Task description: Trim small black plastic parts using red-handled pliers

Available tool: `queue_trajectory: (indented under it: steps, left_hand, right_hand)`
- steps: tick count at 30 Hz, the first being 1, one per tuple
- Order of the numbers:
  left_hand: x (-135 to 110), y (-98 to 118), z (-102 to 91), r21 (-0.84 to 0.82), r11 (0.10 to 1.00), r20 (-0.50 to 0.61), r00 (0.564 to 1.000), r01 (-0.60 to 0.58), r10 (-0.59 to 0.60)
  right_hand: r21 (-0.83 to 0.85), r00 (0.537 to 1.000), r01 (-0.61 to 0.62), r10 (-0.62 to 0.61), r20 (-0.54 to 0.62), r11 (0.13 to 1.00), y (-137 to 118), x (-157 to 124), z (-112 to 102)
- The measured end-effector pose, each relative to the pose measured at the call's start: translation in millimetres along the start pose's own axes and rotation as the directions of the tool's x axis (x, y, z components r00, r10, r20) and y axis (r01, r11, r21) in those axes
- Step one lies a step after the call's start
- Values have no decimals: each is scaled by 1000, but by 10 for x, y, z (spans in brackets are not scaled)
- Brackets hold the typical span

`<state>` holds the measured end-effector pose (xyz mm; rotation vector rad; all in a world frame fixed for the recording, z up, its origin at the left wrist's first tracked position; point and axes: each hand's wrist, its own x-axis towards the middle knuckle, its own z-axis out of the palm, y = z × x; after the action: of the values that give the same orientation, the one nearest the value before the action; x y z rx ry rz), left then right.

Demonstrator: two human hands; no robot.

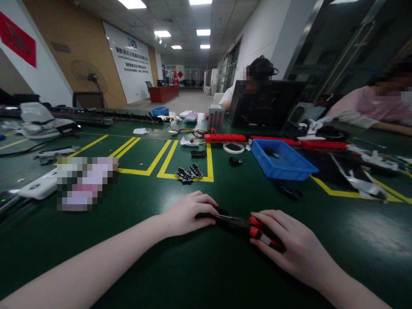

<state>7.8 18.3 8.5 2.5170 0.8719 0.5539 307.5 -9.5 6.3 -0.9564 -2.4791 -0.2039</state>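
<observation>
My right hand (pixel 294 240) is wrapped around the handles of red-and-black pliers (pixel 236 221), which look like needle-nose ones. Their narrow jaws point left, with the tips at the fingertips of my left hand (pixel 192 214). Pinched in that left hand is a small black part (pixel 222 211), mostly hidden by the fingers and hard to make out against the dark green table. Whether the jaws grip the part, I cannot tell. Beyond the hands lie black-and-silver pieces (pixel 184 174) within a yellow-taped box, a black piece (pixel 198 153) behind them, and another black piece (pixel 235 162) farther right.
A blue tray (pixel 283 171) with a dark item inside stands beyond my right hand, a black part (pixel 290 190) before it. A red power strip (pixel 225 138) runs behind. At left lie a white power strip (pixel 40 184) and a blurred pinkish object (pixel 92 180). Two people sit opposite.
</observation>
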Motion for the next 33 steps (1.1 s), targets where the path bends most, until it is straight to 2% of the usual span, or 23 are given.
queue_trajectory:
  steps: [9,19,33]
  left_hand:
    - [-11,-30,23,10,1000,-17,1000,-23,23]
    - [-2,-32,20,-6,1000,-20,1000,-14,14]
    - [-1,-7,33,-18,1000,-27,1000,-1,1]
  right_hand:
    - [30,1000,-6,6,9,1000,70,-68,45]
    - [7,1000,-2,2,4,1000,-39,3,9]
    - [-6,1000,-1,1,3,1000,24,-19,7]
